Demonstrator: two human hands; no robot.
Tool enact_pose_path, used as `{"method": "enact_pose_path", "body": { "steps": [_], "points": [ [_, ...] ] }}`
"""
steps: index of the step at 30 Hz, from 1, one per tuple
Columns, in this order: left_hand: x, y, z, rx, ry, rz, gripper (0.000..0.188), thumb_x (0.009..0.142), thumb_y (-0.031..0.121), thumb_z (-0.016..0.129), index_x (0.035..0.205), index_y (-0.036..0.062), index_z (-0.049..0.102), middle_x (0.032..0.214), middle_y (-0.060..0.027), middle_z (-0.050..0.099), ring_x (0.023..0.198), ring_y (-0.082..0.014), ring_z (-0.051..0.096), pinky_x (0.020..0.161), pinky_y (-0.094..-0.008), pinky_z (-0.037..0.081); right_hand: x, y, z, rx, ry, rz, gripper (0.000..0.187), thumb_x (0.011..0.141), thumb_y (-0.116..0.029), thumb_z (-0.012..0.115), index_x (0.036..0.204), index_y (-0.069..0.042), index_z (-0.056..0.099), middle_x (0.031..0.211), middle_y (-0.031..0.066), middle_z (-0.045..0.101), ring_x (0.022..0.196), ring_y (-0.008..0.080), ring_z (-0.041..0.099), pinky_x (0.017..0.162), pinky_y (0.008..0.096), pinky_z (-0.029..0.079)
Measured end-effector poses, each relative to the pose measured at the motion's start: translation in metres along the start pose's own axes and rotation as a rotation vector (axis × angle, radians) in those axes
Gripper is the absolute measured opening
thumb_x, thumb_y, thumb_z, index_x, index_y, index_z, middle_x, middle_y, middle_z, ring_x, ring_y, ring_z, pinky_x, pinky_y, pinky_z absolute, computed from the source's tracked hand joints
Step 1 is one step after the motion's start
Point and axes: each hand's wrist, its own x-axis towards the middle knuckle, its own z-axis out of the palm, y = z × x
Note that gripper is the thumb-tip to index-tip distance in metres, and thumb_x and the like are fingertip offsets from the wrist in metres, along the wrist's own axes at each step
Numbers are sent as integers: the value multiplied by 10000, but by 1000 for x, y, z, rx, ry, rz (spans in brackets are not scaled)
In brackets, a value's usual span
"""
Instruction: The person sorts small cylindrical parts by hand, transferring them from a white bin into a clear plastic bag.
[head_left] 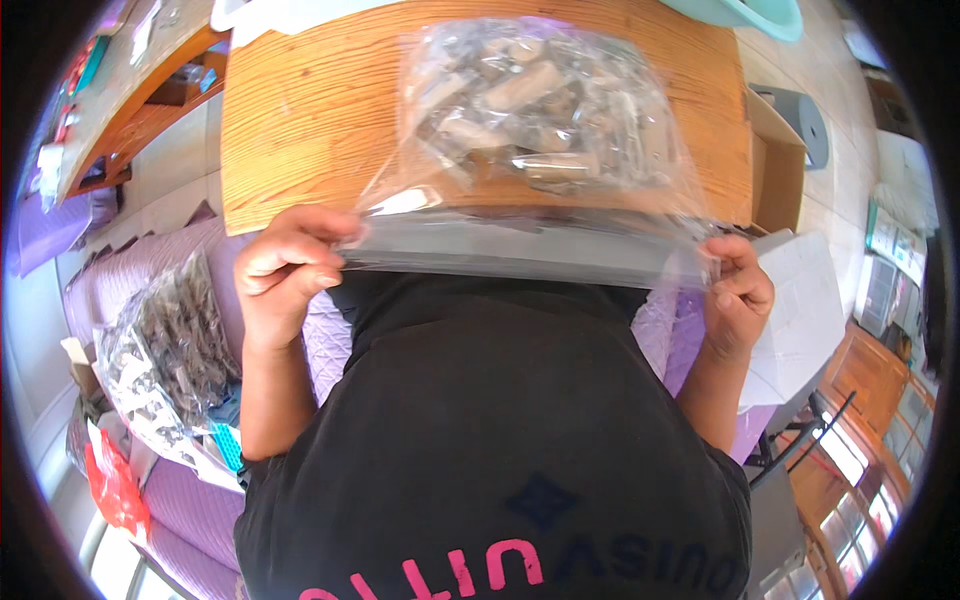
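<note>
A large clear plastic bag (545,110) lies on the wooden table, its lower end stretched out past the near table edge toward me. Inside are several small wrapped pieces in brown and silvery tones; I cannot make out what they are. My left hand (290,265) pinches one corner of the bag's near end. At the opposite corner, my right hand (738,285) grips the plastic between thumb and fingers. Between the two hands the bag's edge is pulled nearly straight, and whether it is sealed cannot be seen.
The wooden table (300,120) carries a white container (300,12) and a pale green basin (760,18) at its far edge. A cardboard box (775,160) stands at right. On the purple sofa (195,510) at left rest another filled clear bag (180,340) and a red bag (115,480).
</note>
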Motion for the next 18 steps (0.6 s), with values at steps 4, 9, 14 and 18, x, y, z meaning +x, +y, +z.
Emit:
{"method": "enact_pose_path", "body": {
  "steps": [4,9,14,18],
  "points": [
    [-2,0,0,6,36,-5,163,715,91,703,773,-25,605,962,-207,600,894,-298,598,832,-384,454,-1,5,5,39,27,-13,163,720,-111,690,722,11,584,1081,262,544,992,349,570,900,449,426],
    [-2,-1,0,-9,41,-4,182,722,114,706,782,-23,602,979,-213,590,895,-295,594,840,-391,451,-1,6,10,101,49,-39,203,734,-126,688,682,21,558,1072,263,549,973,349,579,905,455,427],
    [-4,-5,1,-18,44,-2,192,758,144,690,779,-22,596,1003,-218,580,901,-276,586,854,-377,438,-3,4,12,73,75,-29,195,746,-99,678,659,19,549,1064,255,559,951,322,593,880,431,446],
    [-6,-3,3,-1,59,-5,208,797,165,660,768,-26,582,1007,-208,578,898,-261,580,855,-368,426,-4,4,11,81,68,-11,184,768,-103,661,671,1,544,1048,238,574,947,299,590,872,416,441]
  ]
}}
